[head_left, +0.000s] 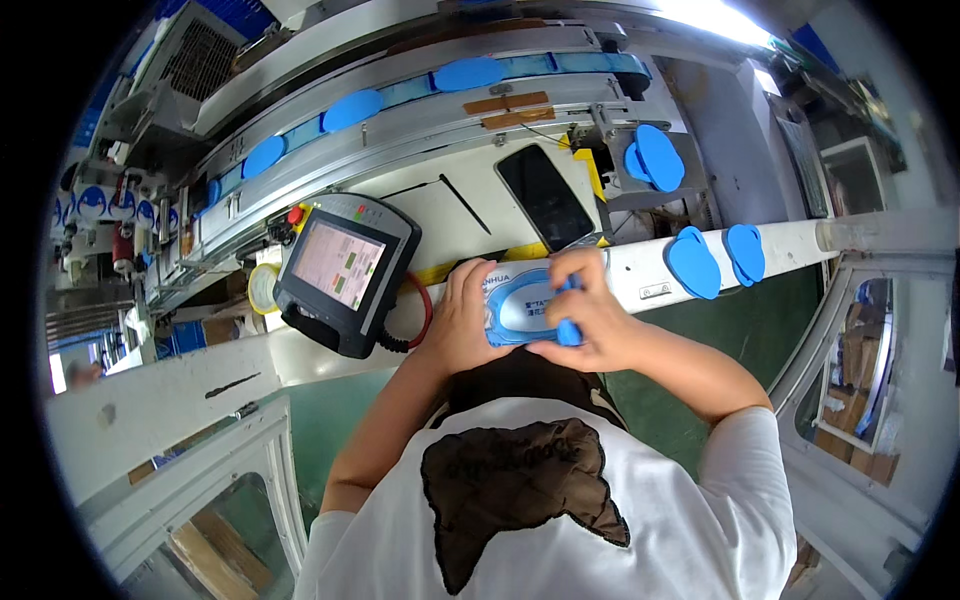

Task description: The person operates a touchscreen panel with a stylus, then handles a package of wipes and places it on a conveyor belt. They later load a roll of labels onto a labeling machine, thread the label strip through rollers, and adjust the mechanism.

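Observation:
A white and blue pack point(521, 307) with an oval blue ring on its face lies at the front edge of the machine bench, close to my body. My left hand point(458, 322) grips the pack's left side, fingers over its far edge and thumb along the near edge. My right hand point(597, 318) is closed over the pack's right side, pinching a blue plastic piece point(569, 331) that looks like a lid. Fingers cover part of this piece, so I cannot tell whether it is joined to the ring.
A conveyor point(410, 91) carries several blue oval lids point(470, 74) across the back. A control panel with a touchscreen point(338, 262) stands left; a black phone point(545, 196) lies beyond the pack. More blue lids point(693, 263) sit on the right ledge, others point(655, 159) behind.

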The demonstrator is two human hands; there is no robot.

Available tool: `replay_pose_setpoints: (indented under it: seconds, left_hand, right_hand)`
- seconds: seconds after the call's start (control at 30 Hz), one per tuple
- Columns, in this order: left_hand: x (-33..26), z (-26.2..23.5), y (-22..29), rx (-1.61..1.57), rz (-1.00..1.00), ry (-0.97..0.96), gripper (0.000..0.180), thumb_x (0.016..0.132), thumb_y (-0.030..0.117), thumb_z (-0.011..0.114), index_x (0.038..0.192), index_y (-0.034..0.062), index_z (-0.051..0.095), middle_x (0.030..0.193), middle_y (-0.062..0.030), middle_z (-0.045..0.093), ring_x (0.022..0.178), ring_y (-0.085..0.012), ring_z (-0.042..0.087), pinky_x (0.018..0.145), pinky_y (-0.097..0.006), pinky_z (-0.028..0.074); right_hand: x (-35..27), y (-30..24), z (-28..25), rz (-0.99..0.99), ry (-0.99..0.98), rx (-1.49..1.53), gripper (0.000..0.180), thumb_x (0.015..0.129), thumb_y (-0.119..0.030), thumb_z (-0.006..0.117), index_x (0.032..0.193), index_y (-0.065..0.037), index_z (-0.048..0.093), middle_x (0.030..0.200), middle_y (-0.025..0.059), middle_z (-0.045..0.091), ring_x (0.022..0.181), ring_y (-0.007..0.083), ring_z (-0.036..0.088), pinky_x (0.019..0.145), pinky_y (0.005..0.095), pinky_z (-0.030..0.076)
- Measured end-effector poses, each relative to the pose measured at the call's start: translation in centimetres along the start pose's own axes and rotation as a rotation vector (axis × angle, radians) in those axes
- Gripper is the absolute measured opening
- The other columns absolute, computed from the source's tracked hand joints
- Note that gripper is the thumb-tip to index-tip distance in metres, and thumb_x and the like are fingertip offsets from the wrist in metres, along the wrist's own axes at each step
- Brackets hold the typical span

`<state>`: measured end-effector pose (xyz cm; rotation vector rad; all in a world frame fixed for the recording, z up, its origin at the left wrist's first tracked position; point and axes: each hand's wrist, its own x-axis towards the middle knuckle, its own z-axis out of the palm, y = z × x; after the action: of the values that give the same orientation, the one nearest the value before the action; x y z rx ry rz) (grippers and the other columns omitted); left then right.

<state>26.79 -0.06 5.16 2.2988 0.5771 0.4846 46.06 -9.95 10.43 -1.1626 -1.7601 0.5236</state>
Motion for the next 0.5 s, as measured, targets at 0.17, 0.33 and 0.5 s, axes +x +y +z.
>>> replay_pose_setpoints:
  seconds: [0.17,0.33,0.5]
  left_hand:
    - [-0.2,0.0,0.1,-0.034,-0.062,0.0,0.097,0.053,0.02,0.081,0.132,0.0024,0.026,0.128,-0.0203,0.031,0.117,-0.0394,0.036,0.098,-0.046,0.033]
    - [-0.4,0.3,-0.5,-0.02,-0.076,0.006,0.098,0.053,0.019,0.081,0.133,0.0035,0.025,0.127,-0.0209,0.032,0.118,-0.0404,0.035,0.099,-0.047,0.032]
    - [-0.3,0.5,-0.3,0.018,-0.097,0.006,0.099,0.054,0.018,0.081,0.132,0.0021,0.023,0.125,-0.0239,0.032,0.116,-0.0421,0.037,0.098,-0.048,0.033]
  right_hand:
    - [-0.8,-0.4,-2.4,0.026,-0.107,-0.06,0.058,0.062,-0.011,0.079,0.114,-0.017,0.053,0.121,0.0181,0.039,0.11,0.0371,0.047,0.086,0.0429,0.046]
    - [-1.0,-0.9,-3.4,0.124,-0.199,-0.161,0.075,0.061,-0.013,0.081,0.128,-0.019,0.048,0.124,0.0166,0.039,0.11,0.0347,0.047,0.088,0.0423,0.045]
    - [-2.3,-1.2,-5.0,0.169,0.133,0.014,0.079,0.06,-0.02,0.084,0.129,-0.016,0.044,0.121,0.0162,0.044,0.111,0.0305,0.048,0.09,0.0429,0.043]
